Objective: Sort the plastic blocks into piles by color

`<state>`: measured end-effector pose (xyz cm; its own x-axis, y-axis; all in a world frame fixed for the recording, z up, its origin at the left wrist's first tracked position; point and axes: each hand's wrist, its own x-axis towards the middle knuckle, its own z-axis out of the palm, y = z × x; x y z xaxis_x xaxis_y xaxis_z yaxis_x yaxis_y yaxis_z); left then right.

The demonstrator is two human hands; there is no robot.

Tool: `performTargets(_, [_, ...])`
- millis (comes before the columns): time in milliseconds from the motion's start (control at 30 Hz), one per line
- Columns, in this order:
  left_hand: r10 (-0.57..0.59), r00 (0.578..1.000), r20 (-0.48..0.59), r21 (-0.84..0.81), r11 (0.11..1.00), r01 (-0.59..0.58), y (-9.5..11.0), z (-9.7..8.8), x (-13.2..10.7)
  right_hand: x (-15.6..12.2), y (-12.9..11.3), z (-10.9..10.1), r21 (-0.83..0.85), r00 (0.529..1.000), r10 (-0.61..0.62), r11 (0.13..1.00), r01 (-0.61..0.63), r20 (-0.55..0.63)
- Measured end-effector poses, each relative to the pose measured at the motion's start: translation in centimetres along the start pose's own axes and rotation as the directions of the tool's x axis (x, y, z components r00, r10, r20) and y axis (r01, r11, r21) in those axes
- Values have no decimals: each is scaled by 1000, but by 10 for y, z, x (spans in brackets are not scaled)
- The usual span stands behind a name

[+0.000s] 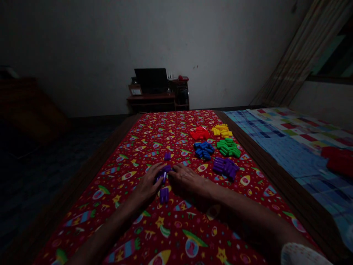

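Small shiny purple tubes lie in a line on the red patterned cloth (149,228) in front of me. My left hand (147,182) curls over the middle of the line, its thumb and fingers around a purple tube (164,177). From the other side my right hand (187,178) has bent fingers at the end of another purple tube (167,168); its fingertips are partly hidden. A separate purple piece (167,156) lies beyond the hands, and a purple group (164,195) lies nearer me.
To the right are piles of purple tubes (226,167), blue tubes (204,150), green tubes (228,147), red tubes (200,133) and yellow tubes (222,130). A desk with a monitor (151,80) stands by the wall. A bed with checked bedding (275,147) adjoins on the right.
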<state>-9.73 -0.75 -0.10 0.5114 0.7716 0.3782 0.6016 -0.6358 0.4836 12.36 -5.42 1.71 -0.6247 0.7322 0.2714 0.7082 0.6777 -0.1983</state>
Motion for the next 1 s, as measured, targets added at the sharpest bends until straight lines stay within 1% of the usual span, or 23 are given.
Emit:
performTargets(67, [-52,998,-39,-26,998,51,-1,-1,-2,-4,6,-6,13,1000,-1,1000,1,-17])
performTargets(167, [-137,989,-56,-66,989,133,-2,-4,-3,-24,25,-30,-3,993,39,999,-40,-110])
performTargets(233, [-181,982,-59,-85,981,175,-1,-6,-1,-44,41,-49,-47,978,96,993,-107,-186])
performTargets(300, [-220,973,-69,-114,971,212,3,-10,1,-67,58,-66,-83,952,187,974,-213,-243])
performTargets(367, [-262,962,-75,-159,956,248,9,-13,4,-89,74,-77,-100,923,303,938,-333,-236])
performTargets(433, [-300,951,-71,-218,935,279,15,-15,6,-107,87,-82,-108,900,396,902,-419,-184])
performTargets(467, [-316,946,-66,-256,922,290,17,-15,8,-114,91,-83,-104,896,415,895,-433,-160])
performTargets(533, [-341,939,-47,-339,890,306,22,-14,9,-123,95,-84,-75,905,400,908,-413,-148])
performTargets(600, [-358,933,-21,-420,850,317,28,-12,11,-124,93,-85,-34,916,350,931,-363,-197])
performTargets(667, [-364,931,11,-473,819,326,34,-10,12,-118,83,-85,14,900,320,944,-331,-297])
performTargets(733, [-358,933,35,-507,799,325,44,-7,16,-105,65,-83,102,876,303,953,-286,-375])
performTargets(767, [-347,937,50,-517,794,321,50,-5,19,-97,54,-80,155,879,286,957,-245,-381])
performTargets(800, [-331,941,63,-526,791,313,57,-3,22,-90,43,-76,203,896,253,961,-188,-365])
performTargets(867, [-288,954,85,-549,785,286,71,5,29,-76,21,-65,254,939,145,965,-65,-312])
performTargets(933, [-240,965,109,-576,775,258,83,15,35,-66,7,-54,227,959,44,974,22,-280])
performTargets(967, [-220,968,118,-588,770,246,87,19,36,-64,4,-50,201,961,21,979,36,-276])
performTargets(1000, [-202,971,127,-593,769,237,90,23,36,-64,4,-47,177,962,25,984,25,-273])
